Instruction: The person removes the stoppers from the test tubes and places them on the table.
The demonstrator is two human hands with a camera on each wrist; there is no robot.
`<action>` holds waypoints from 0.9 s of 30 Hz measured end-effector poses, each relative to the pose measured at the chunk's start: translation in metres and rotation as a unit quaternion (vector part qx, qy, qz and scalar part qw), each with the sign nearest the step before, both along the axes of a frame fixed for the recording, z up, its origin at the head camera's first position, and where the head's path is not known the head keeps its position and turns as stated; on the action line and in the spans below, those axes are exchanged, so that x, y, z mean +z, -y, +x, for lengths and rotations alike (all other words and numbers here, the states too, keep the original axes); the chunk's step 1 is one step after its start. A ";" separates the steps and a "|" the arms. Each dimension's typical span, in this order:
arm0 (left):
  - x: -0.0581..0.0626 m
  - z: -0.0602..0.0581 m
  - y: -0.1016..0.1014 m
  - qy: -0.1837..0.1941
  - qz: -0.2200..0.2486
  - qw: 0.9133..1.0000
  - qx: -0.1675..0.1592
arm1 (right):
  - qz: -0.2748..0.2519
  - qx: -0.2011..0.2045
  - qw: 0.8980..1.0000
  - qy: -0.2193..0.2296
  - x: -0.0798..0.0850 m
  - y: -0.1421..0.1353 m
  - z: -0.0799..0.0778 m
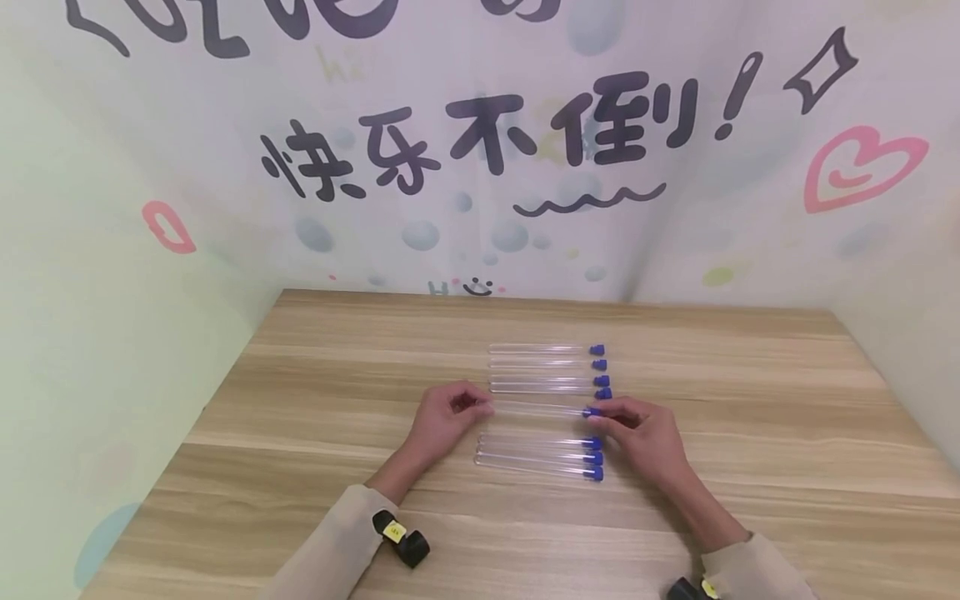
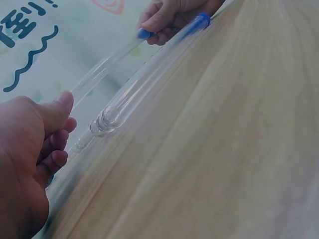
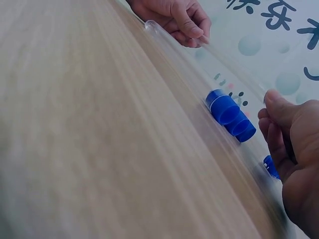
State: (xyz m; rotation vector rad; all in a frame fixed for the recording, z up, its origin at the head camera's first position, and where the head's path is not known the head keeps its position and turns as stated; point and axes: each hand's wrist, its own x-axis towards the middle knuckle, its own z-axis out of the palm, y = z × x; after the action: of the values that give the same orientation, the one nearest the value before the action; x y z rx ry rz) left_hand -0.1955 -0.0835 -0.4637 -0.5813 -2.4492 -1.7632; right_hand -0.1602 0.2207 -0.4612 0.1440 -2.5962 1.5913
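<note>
One clear test tube with a blue cap (image 1: 540, 409) is held between the two hands, lying crosswise in the head view. My left hand (image 1: 447, 418) pinches its rounded end between thumb and fingers. At the other end, my right hand (image 1: 647, 431) pinches the blue cap, which its fingers partly hide in the right wrist view. The left wrist view shows the held tube (image 2: 107, 69) raised off the table. Nearer my body lie three capped tubes (image 1: 536, 461) side by side. Beyond the hands, several more tubes (image 1: 540, 364) lie in a row, their blue caps to the right.
The wood-grain table (image 1: 315, 375) runs back to a printed cloth (image 1: 420, 208) with dark lettering and pink hearts. Each sleeve carries a black wrist strap; the left strap (image 1: 408, 546) has a yellow label.
</note>
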 end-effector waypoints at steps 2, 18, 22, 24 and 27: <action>0.000 -0.001 0.000 -0.005 -0.004 1.000 0.005 | -0.007 0.012 1.000 0.000 -0.001 -0.001 -0.001; 0.001 -0.002 0.000 -0.012 -0.018 1.000 0.008 | -0.020 0.037 0.999 -0.004 0.002 -0.003 -0.001; 0.000 -0.002 0.000 -0.008 -0.017 1.000 0.007 | -0.013 0.030 0.999 -0.004 0.001 -0.003 -0.001; 0.000 -0.002 0.000 -0.005 -0.019 1.000 0.009 | -0.009 0.025 1.000 -0.004 0.001 -0.003 -0.001; -0.001 -0.001 0.000 -0.005 -0.022 1.000 0.014 | -0.001 0.018 1.000 -0.007 0.002 -0.002 -0.001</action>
State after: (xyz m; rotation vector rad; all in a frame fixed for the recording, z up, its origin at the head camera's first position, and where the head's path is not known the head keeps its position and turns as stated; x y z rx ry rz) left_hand -0.1968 -0.0833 -0.4648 -0.5550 -2.4825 -1.6973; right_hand -0.1607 0.2226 -0.4595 0.2016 -2.5948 1.5987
